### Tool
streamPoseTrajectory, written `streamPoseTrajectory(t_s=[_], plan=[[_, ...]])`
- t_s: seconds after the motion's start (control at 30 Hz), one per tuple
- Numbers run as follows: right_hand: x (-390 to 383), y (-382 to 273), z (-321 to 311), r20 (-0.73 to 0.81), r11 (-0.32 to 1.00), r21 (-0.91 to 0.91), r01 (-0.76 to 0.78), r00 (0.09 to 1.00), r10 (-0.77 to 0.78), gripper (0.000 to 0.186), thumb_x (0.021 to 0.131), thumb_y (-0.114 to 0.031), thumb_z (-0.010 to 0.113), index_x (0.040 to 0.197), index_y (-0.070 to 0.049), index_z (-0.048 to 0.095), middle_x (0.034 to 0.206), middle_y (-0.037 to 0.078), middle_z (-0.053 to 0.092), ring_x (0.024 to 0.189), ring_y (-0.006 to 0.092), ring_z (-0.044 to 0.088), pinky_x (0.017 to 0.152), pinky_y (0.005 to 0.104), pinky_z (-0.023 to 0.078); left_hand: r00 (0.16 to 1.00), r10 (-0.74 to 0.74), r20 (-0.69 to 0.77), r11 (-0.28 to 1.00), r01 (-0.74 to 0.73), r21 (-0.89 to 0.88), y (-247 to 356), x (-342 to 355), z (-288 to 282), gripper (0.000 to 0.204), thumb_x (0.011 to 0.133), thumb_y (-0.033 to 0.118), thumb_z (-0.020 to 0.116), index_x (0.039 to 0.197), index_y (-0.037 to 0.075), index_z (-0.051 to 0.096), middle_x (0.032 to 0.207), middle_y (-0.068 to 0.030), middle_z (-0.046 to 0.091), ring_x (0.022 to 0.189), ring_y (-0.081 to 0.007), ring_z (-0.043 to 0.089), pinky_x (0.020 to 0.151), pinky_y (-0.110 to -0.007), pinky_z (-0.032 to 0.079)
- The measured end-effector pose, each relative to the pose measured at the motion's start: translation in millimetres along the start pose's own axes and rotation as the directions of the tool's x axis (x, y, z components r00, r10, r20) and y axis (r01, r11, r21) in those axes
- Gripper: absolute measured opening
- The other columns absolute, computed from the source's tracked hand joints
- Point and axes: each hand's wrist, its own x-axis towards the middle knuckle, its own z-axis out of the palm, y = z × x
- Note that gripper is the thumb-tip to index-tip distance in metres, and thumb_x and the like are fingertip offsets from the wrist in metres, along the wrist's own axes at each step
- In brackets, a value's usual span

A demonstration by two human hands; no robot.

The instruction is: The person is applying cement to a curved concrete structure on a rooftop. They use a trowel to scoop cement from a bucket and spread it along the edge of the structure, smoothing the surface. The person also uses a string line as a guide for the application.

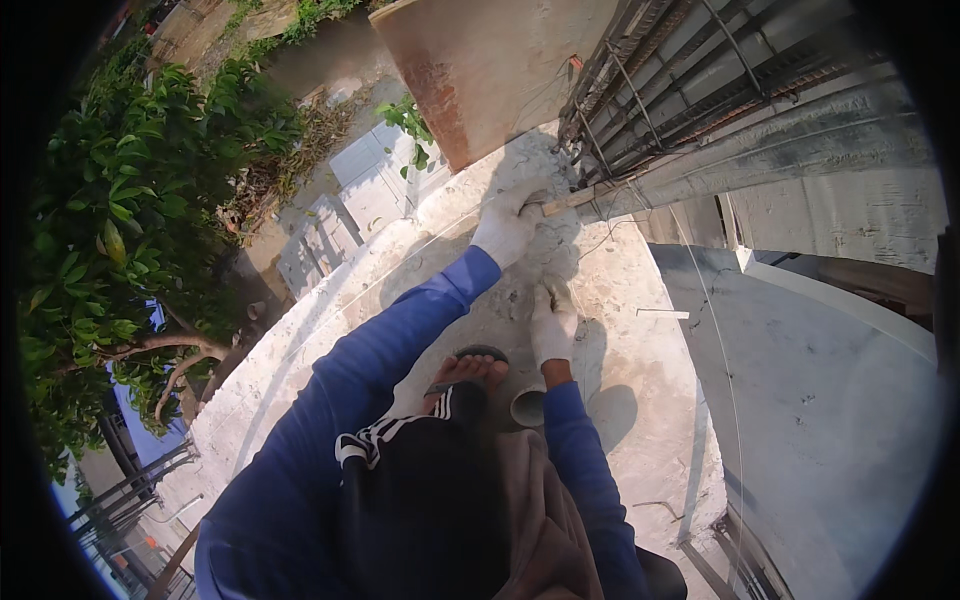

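My left hand, in a white glove, is closed at the end of a narrow wooden strip that runs toward the rebar cage. A thin string stretches past it over the pale, rough concrete ledge. Lower down, my right hand, also gloved, has its fingers curled low over the concrete; what they hold, if anything, I cannot make out. Below that hand is a grey round pipe opening. My sandalled foot stands on the ledge to its left.
A steel rebar cage and concrete beam run along the upper right, beside a stained upright board. The ledge drops off on both sides, toward leafy branches and stacked pale slabs at left, a grey surface at right.
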Motion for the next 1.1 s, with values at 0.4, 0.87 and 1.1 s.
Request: streamPoseTrajectory(t_s=[0.4,0.87,1.1], plan=[[-39,-18,-15,0.017,0.987,-0.159,-0.003,1.0,0.006,0.028,0.096,-0.017,0.068,0.119,-0.001,0.071,0.111,0.017,0.075,0.1,0.0266,0.072,0.088,0.0351,0.055,0.96,-0.239,-0.147,0.971,0.24,-0.014,-6,-3,34,0.042,0.096,0.014,0.062,0.137,0.009,0.063,0.116,-0.0205,0.071,0.106,-0.0342,0.069,0.094,-0.041,0.054],[-44,-8,-17,0.004,0.996,-0.091,0.025,1.0,-0.025,0.028,0.096,-0.018,0.068,0.119,-0.002,0.072,0.11,0.015,0.075,0.095,0.0259,0.073,0.087,0.0359,0.056,0.962,-0.206,-0.176,0.939,0.245,0.242,-22,13,64,0.024,0.087,0.017,0.067,0.108,0.011,0.077,0.094,-0.0203,0.074,0.098,-0.0396,0.069,0.085,-0.047,0.054],[14,-21,-5,-0.03,0.957,0.283,-0.062,0.997,0.073,0.034,0.1,-0.023,0.063,0.124,0.0,0.07,0.115,0.016,0.075,0.106,0.0288,0.069,0.096,0.0365,0.051,0.756,-0.619,0.213,0.648,0.644,-0.406,-1,-30,21,0.022,0.102,0.024,0.063,0.105,0.003,0.071,0.077,-0.002,0.065,0.06,-0.0121,0.059,0.055,-0.028,0.047]])
